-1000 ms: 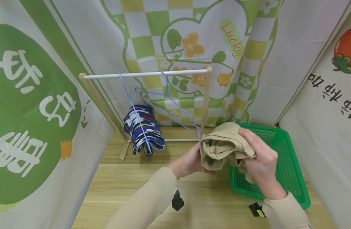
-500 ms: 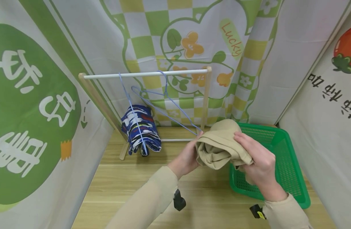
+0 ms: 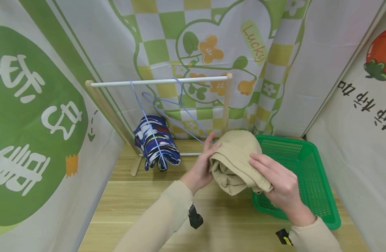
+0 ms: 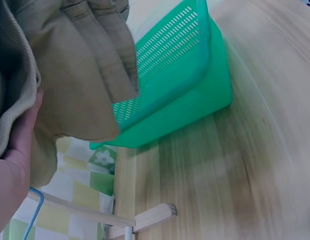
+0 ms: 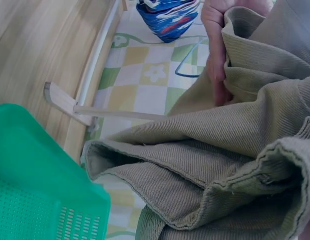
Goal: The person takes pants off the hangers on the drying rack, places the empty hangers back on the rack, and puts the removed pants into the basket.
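Both hands hold a bunched khaki garment (image 3: 238, 154) in front of the rack's right post. My left hand (image 3: 201, 168) grips its left side, thumb raised near the lower corner of an empty blue hanger (image 3: 193, 117). The right hand (image 3: 282, 183) pinches the garment's right edge, fingers over the top. In the left wrist view the khaki cloth (image 4: 74, 65) hangs beside the left hand (image 4: 14, 165). In the right wrist view the folds (image 5: 195, 165) fill the middle, with the left hand (image 5: 220, 45) behind them.
A wooden rack with a white rod (image 3: 117, 84) stands at the back. A blue patterned garment (image 3: 156, 141) hangs at its left on another blue hanger. The green basket (image 3: 322, 175) sits on the wooden table (image 3: 133, 203) to the right, partly behind the right hand.
Both hands and the khaki garment have moved slightly left. The left thumb now stands raised at the cloth's edge. The empty hanger has shifted left, and the blue patterned garment has swayed a little.
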`<state>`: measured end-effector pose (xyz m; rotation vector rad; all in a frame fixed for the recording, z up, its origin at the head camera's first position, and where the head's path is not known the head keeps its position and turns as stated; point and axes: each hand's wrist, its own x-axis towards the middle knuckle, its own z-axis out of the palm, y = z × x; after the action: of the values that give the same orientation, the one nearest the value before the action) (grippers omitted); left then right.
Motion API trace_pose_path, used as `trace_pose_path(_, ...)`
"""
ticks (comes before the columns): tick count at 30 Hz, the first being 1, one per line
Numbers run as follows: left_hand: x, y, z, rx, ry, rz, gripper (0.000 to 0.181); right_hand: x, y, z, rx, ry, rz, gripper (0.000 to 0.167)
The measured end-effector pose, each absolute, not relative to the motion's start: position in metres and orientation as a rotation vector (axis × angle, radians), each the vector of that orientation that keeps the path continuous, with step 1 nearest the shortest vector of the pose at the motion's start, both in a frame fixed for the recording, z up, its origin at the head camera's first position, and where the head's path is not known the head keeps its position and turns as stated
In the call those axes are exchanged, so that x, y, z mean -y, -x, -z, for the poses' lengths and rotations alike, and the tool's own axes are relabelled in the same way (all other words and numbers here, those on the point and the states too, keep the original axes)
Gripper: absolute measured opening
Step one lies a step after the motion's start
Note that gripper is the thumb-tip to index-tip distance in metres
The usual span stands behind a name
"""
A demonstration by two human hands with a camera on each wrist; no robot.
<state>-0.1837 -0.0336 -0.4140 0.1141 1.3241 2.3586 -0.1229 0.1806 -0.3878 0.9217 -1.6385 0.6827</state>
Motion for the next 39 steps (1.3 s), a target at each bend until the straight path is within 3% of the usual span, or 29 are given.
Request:
trace_pose_path(12, 0.043, 0.19, 0.405, -1.396, -0.051, -2.385, 0.076, -0.178, 0.12, 0.395, 1.607, -1.041, -0.551, 0.028)
trace_pose_path(25, 0.047, 0.193, 0.401, -1.535, -0.107, -2.342, 0.103, -0.177, 0.114, 0.398, 1.621, -1.117, -0.419, 0.025)
trace_pose_path(39, 0.043, 0.193, 0.388, -1.683, -0.292, -2.363, 0.1, -0.189, 0.112, 0.414, 1.779, -1.114, -0.445, 0.032)
